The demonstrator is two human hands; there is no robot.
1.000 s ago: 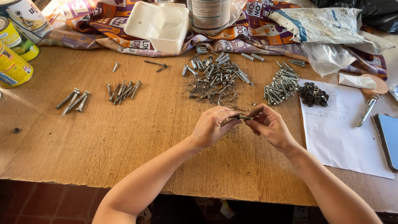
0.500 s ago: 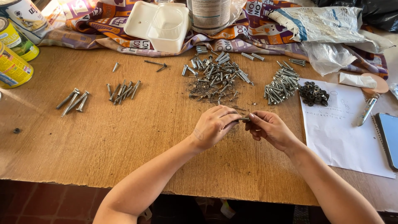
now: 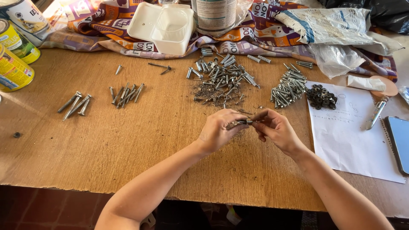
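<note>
Left hand [image 3: 219, 130] and right hand [image 3: 275, 130] fingers pinched together on one small bolt [image 3: 243, 122], above wooden table [image 3: 128, 140]

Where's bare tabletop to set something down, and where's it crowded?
Free: the near-left table between the long screws and the front edge, left of the left hand. Crowded: the middle screw heap, the bolt pile, washers on the paper.
</note>
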